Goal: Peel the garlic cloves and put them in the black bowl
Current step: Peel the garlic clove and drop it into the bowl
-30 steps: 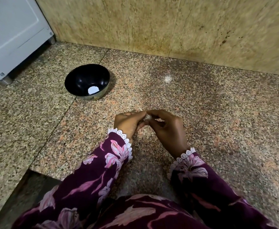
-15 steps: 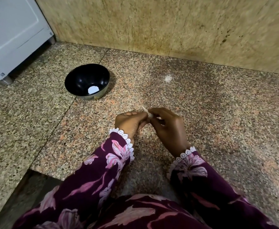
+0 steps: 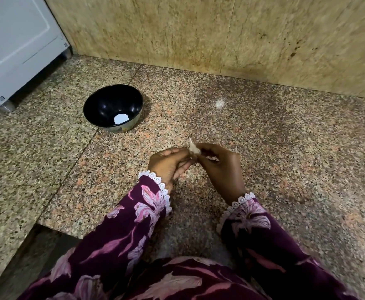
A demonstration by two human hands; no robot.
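Garlic clove is held above the granite counter, pinched between the fingertips of the left hand and the right hand, which meet around it with fingers curled. A pale flake of papery skin is seen lifted from its top. The clove is judged to be light, small and firm, while the skin is thin, dry and easily torn, so a pinch at the loose tip is likely to be best suited for stripping it; once bared, the clove may turn slippery and should be gripped by its sides. The black bowl is set on the counter well apart, ahead and to the left, with one white piece lying inside; whether that is a peeled clove cannot be told
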